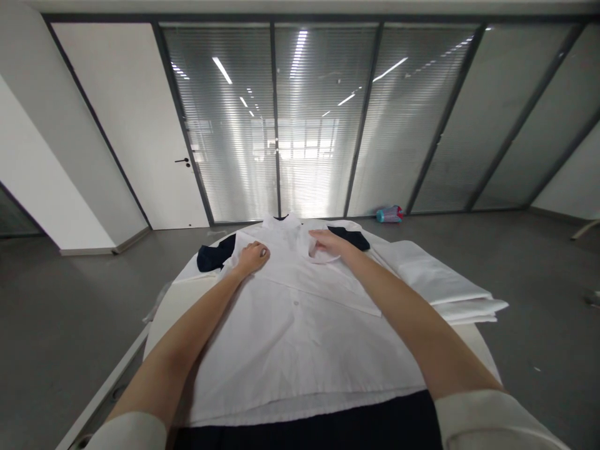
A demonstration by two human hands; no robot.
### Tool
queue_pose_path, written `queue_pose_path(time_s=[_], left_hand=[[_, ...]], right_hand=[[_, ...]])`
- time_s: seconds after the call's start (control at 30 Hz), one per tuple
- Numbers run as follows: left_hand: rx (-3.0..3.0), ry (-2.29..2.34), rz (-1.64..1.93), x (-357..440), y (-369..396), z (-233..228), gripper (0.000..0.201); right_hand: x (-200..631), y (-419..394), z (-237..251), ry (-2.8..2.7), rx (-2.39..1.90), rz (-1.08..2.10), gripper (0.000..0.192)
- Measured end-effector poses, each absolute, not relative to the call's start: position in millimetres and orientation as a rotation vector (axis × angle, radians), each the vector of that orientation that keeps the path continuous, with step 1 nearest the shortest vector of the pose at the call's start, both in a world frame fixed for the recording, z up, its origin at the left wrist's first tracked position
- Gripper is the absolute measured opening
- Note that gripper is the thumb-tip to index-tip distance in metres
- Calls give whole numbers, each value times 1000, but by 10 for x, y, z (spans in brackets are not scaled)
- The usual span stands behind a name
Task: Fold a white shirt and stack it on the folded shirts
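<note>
A white button-up shirt (293, 337) lies spread over the white table (164, 325), its collar (282, 220) at the far end and its hem toward me. My left hand (254, 257) is on the shirt's left shoulder area, fingers curled and thumb meeting them at the cloth. On the other side, my right hand (325, 242) has its fingers and thumb around a loop of white cloth, which looks like a sleeve cuff. One sleeve seems laid slantwise across the shirt front. The cloth between my fingers is partly hidden.
Dark cloth (216, 253) shows beside the shirt at left, and another dark piece (350, 237) at right. Folded white fabric (435, 278) is stacked on the table's right side. A blue and red packet (389, 214) lies on the floor by the glass partition (319, 125).
</note>
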State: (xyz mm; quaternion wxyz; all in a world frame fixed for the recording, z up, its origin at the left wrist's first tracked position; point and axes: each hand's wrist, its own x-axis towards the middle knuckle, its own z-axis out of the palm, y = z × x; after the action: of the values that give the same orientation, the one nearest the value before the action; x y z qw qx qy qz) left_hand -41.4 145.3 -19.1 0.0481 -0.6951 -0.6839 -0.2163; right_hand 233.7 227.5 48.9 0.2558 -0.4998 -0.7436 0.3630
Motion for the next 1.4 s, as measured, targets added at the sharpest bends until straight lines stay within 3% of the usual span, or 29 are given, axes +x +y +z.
queue_pose_path(time_s=[0.23, 0.4, 0.47, 0.53, 0.6, 0.7, 0.77, 0.9, 1.03, 1.1, 1.27, 1.33, 1.4], left_hand=[[-2142, -2120, -829, -513, 1594, -164, 34], [-2057, -2045, -983, -659, 1560, 109, 79], [-2113, -1850, -874, -682, 1423, 208, 94], [-2276, -1667, -615, -674, 1258, 265, 87], [-2483, -1568, -330, -650, 1107, 287, 64], [-2712, -1606, -69, -632, 946, 316, 47], [-2755, -1715, -25, -652, 869, 368, 49], [-2826, -1943, 21, -712, 758, 538, 72], [-2608, -1921, -45, -638, 778, 625, 55], [-2467, -1778, -125, -534, 841, 608, 56], [-2792, -1559, 57, -268, 994, 472, 90], [-2816, -1540, 120, -222, 1023, 418, 91], [-2741, -1527, 116, -226, 1037, 399, 79]], right_hand=[[1945, 2216, 474, -2024, -1359, 696, 36], [1762, 1729, 457, -2495, -768, 294, 48], [1783, 1473, 406, -2725, -455, 98, 48], [1845, 1239, 353, -2870, -304, -5, 47], [1930, 1054, 319, -2958, -233, -73, 45], [2073, 881, 316, -2977, -173, -146, 37], [2175, 830, 337, -2950, -213, -184, 27], [2409, 857, 378, -2936, -536, -234, 22], [2639, 952, 354, -2951, -782, -149, 21], [2713, 978, 319, -2939, -782, -105, 21], [2770, 978, 248, -2914, -716, -86, 21], [2777, 971, 245, -2907, -699, -71, 21], [2783, 958, 251, -2889, -647, 8, 22]])
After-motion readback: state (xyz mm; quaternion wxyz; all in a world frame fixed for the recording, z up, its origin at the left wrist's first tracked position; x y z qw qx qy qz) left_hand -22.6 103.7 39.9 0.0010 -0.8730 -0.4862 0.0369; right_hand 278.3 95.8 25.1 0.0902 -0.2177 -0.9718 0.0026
